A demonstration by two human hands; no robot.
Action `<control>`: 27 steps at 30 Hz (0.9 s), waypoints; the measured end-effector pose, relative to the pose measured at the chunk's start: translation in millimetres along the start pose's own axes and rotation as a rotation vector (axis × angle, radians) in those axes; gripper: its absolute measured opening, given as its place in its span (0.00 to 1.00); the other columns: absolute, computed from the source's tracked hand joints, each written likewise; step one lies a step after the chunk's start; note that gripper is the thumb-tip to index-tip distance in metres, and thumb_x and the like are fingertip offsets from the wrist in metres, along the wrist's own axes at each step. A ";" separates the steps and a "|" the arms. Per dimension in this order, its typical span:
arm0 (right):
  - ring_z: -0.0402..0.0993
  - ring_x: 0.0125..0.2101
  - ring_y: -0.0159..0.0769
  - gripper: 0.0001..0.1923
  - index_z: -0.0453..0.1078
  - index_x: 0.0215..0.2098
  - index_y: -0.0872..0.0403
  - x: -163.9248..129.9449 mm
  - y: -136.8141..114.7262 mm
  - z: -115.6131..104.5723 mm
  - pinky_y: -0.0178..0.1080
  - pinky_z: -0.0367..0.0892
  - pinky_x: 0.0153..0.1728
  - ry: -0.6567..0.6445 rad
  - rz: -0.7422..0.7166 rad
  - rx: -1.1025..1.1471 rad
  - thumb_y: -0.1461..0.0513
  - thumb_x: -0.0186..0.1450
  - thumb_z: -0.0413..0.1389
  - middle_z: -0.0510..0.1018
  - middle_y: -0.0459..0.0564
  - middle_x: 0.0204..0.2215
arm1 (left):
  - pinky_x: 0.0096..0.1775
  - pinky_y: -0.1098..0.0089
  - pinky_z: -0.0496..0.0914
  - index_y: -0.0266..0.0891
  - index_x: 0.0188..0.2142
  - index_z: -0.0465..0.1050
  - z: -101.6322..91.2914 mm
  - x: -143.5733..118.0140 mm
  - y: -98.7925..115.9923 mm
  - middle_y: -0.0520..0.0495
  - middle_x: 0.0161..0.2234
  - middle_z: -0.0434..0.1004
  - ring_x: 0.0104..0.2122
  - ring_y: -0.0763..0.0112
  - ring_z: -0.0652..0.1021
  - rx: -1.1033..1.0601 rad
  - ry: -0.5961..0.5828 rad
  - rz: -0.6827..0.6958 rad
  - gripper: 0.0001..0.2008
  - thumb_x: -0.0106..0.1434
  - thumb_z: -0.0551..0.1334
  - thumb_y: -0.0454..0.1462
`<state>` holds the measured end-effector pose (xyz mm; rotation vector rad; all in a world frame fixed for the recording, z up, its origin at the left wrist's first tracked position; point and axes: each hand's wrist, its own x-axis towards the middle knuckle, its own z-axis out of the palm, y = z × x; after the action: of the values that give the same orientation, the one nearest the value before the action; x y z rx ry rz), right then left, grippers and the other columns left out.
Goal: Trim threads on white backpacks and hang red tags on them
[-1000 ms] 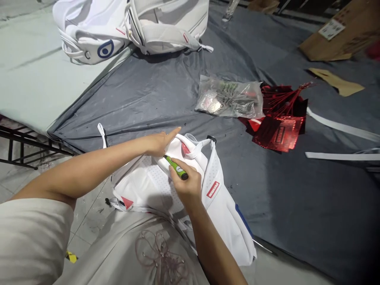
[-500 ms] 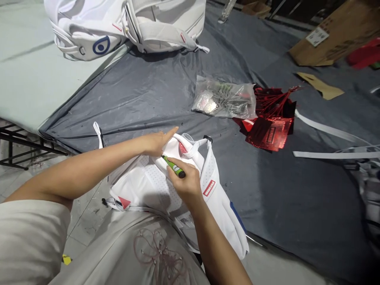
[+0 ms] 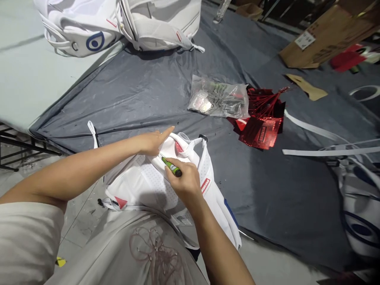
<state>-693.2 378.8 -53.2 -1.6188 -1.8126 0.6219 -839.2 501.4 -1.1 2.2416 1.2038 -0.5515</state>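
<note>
The person's right hand (image 3: 183, 183) is closed around a slim green pen-shaped tool with a black end (image 3: 171, 166), fingers wrapped about its barrel, its tip pointing far and left onto a white mesh-panelled backpack with red patches (image 3: 154, 183). That backpack lies at the near edge of the grey crumpled fabric sheet (image 3: 142, 95) that covers the table, partly over the person's lap. The left hand (image 3: 151, 141) rests on the top of the same backpack just left of the tool's tip, its fingers mostly curled and the index finger stretched out flat, pressing the white material rather than gripping it. A small red woven label (image 3: 205, 185) shows on the backpack just right of the right hand.

Farther off, in the middle of the sheet, lies a clear plastic bag of silvery small parts (image 3: 218, 101), touching a heap of shiny red foil tags (image 3: 263, 122) on its right. A pile of white backpacks with a blue ring emblem (image 3: 118, 21) sits at the far left. A brown cardboard box (image 3: 323, 35) stands far right, and long white straps (image 3: 326, 151) lie across the sheet on the right.
</note>
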 end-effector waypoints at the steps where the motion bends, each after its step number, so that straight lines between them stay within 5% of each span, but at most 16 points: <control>1: 0.82 0.36 0.43 0.13 0.79 0.44 0.50 -0.9 -0.2 -0.9 0.45 0.71 0.45 0.000 0.001 -0.018 0.61 0.62 0.58 0.85 0.49 0.38 | 0.44 0.67 0.70 0.46 0.71 0.20 -0.4 -0.3 0.3 0.34 0.61 0.65 0.49 0.58 0.78 -0.005 -0.006 -0.006 0.51 0.62 0.59 0.33; 19: 0.81 0.36 0.39 0.13 0.79 0.45 0.49 -4.6 1.9 7.2 0.42 0.73 0.45 0.045 0.058 0.140 0.61 0.63 0.59 0.85 0.48 0.39 | 0.44 0.67 0.70 0.45 0.71 0.20 2.7 1.2 -1.7 0.33 0.62 0.64 0.50 0.57 0.77 -0.001 0.002 0.000 0.51 0.62 0.59 0.34; 27: 0.82 0.37 0.41 0.14 0.79 0.46 0.51 -6.1 -1.1 1.4 0.44 0.71 0.46 0.042 0.013 0.007 0.61 0.64 0.57 0.85 0.49 0.39 | 0.44 0.67 0.70 0.46 0.71 0.21 0.2 -1.5 -0.9 0.34 0.61 0.65 0.51 0.57 0.76 -0.027 -0.008 0.000 0.51 0.62 0.59 0.33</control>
<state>-694.5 372.7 -54.2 -1.6278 -1.7695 0.5955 -840.8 500.8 -0.5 2.2153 1.1998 -0.5408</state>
